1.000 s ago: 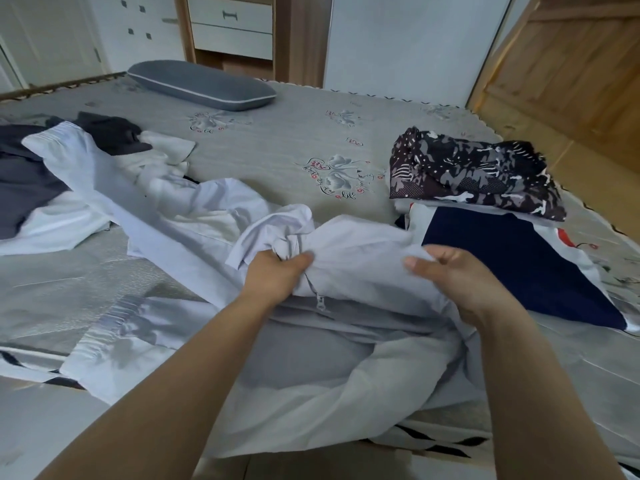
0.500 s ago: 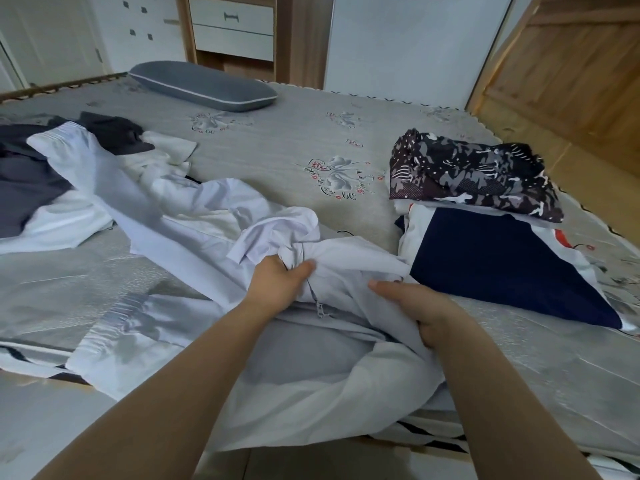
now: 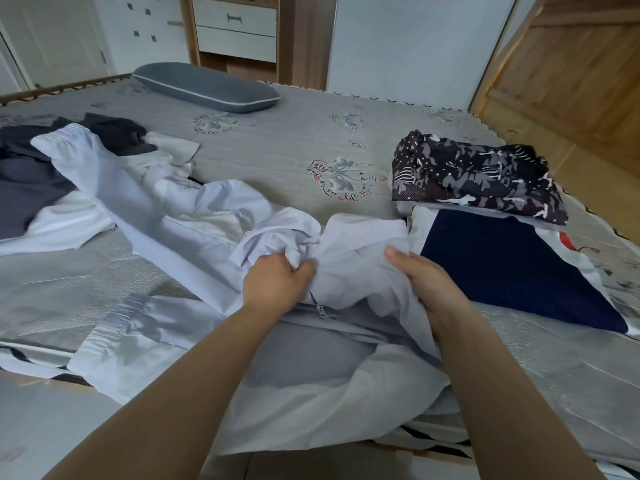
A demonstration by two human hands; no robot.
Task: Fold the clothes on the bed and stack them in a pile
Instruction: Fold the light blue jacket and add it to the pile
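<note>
We see a pale jacket (image 3: 194, 216) of thin, smooth woven cloth with a faint sheen, creased where it is bunched; its zip pull (image 3: 321, 311) looks like dull grey metal; the bed cover (image 3: 277, 157) is a matt grey woven mat, finely ribbed, with printed flowers; the patterned garment (image 3: 474, 178) is soft printed cloth; the navy piece (image 3: 512, 271) is matt cloth; the pillow (image 3: 204, 86) looks matt grey fabric; the door (image 3: 571, 74) is plain wood with visible grain.

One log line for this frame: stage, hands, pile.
stage: straightening white jacket | left hand: grips bunched fabric | right hand: holds fabric edge | pile: patterned garment on top, right of jacket
</note>
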